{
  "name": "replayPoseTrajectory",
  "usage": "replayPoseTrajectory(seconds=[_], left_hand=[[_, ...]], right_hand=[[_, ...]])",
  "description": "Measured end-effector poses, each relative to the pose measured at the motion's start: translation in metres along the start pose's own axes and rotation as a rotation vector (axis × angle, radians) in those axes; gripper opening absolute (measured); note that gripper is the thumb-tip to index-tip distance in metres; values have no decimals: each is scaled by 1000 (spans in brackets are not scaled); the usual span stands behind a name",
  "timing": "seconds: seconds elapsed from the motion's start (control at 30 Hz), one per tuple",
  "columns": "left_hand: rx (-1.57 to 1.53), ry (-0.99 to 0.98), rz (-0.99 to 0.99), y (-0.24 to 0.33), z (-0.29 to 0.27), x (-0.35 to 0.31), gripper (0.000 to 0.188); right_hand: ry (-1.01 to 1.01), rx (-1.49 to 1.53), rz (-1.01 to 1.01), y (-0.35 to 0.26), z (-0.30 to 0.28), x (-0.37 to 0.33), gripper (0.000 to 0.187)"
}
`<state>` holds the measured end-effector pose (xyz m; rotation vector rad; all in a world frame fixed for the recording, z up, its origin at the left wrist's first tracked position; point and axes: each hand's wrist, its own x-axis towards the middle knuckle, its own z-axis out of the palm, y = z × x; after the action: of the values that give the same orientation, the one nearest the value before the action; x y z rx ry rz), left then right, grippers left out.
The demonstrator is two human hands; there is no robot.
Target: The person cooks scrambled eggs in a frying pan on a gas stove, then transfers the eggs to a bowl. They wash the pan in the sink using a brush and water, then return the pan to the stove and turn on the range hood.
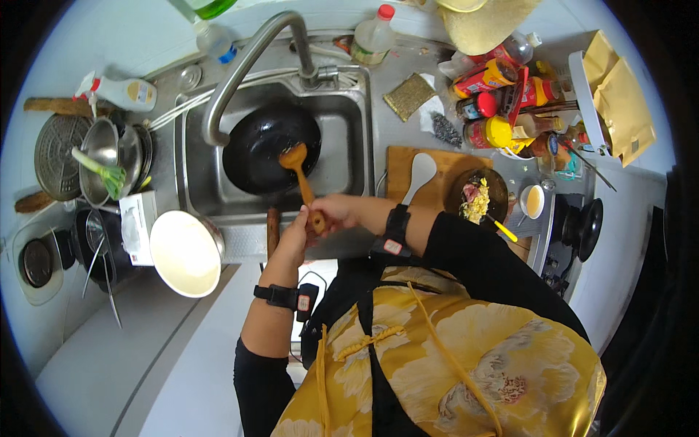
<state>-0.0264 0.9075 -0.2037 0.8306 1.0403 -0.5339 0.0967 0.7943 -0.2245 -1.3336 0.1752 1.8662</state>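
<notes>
Left hand (pixel 293 234) and right hand (pixel 339 211) grip a wooden spatula (pixel 299 172) above the sink's (pixel 367 138) front edge.
Open room separates wok (pixel 263 142) from right wall.

We are viewing a wok (pixel 251 146) lying in a sink (pixel 348 146), a spatula (pixel 294 156) extending over it, a faucet (pixel 303 51) standing behind; at left, a bowl (pixel 184 253); at right, a cutting board (pixel 399 173) bearing a rice paddle (pixel 423 169), jars (pixel 489 132) sitting behind it.

This is a kitchen. A stainless-steel sink (pixel 349 135) with a gooseneck faucet (pixel 239 68) holds a black wok (pixel 262 154), and the counter (pixel 402 65) beside it carries a wooden cutting board (pixel 400 166) and clustered seasoning jars (pixel 489 132).
</notes>
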Motion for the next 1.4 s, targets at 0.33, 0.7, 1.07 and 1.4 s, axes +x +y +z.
replayPoseTrajectory(seconds=[0.33,0.7,1.07,1.4], left_hand=[[-376,68,44,16,-11,15,14],[-310,62,95,24,-21,-12,21],[-367,42,150,20,-20,-24,22],[-384,23,171,10,-29,-32,19]], right_hand=[[636,-934,-514,-116,-73,-54,29],[1103,-974,-389,-172,-106,-15,53],[1097,-1133,-345,-179,-117,-25,47],[1108,-1138,-374,-174,-132,-16,48]])
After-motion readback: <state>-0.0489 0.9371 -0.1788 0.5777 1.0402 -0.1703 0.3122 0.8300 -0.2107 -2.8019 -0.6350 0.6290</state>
